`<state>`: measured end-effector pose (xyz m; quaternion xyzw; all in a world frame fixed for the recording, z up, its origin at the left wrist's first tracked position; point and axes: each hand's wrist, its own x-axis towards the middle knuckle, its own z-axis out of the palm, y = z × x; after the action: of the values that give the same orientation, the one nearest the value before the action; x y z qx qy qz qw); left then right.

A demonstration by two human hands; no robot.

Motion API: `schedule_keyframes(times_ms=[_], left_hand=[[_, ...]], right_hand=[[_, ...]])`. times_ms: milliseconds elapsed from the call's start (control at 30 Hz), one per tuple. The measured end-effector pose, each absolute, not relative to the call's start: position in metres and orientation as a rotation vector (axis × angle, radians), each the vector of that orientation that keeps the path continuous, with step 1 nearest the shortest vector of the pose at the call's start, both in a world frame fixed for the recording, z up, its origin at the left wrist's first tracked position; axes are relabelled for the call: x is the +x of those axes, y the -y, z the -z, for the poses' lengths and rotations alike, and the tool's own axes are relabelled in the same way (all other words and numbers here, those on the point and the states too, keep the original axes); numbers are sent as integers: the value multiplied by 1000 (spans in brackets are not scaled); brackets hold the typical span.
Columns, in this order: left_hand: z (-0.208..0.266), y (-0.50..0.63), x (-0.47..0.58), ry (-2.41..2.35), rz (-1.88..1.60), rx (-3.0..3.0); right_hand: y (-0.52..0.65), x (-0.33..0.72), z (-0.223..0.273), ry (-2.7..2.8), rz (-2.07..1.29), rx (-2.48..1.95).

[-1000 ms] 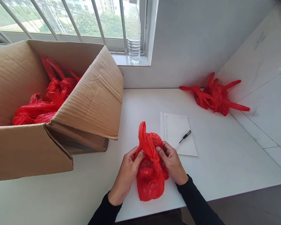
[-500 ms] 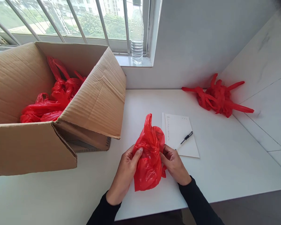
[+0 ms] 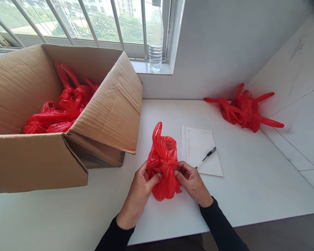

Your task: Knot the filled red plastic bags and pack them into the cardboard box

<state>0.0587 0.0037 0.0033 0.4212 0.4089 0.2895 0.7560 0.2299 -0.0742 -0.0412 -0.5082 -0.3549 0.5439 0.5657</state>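
Both hands hold a crumpled red plastic bag [image 3: 164, 164] above the white table, close to its front edge. My left hand [image 3: 141, 188] pinches the bag's left side, thumb on top and fingers hidden behind. On the right side, my right hand [image 3: 192, 181] grips the plastic between thumb and fingers. The bag is gathered at its middle, with a loop handle standing up at the far end and a bunched lower part hanging toward me. What lies inside it, if anything, cannot be seen.
An open cardboard box [image 3: 112, 101] with several red bags [image 3: 68, 108] stands at left. A notebook [image 3: 199, 139] with a pen [image 3: 206, 156] on it lies right of my hands. More red bags [image 3: 247, 108] lie in the back right corner. A water bottle [image 3: 156, 42] stands on the windowsill.
The bag has turned and bunched up in my hands; its lower part is narrower and its handle loop now shows open, farther left. Both hands keep their hold.
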Motion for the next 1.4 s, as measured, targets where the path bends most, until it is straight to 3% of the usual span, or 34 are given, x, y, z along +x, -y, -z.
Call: schedule_keyframes(times_ms=[1133,1400], left_hand=[[-22,-4,60,-814,-510,920],[-16,-7,65,-811,-654,835]], right_hand=[[73,229,42,783,-1243,-1225],[79,232,35,878,-1265,-1199]])
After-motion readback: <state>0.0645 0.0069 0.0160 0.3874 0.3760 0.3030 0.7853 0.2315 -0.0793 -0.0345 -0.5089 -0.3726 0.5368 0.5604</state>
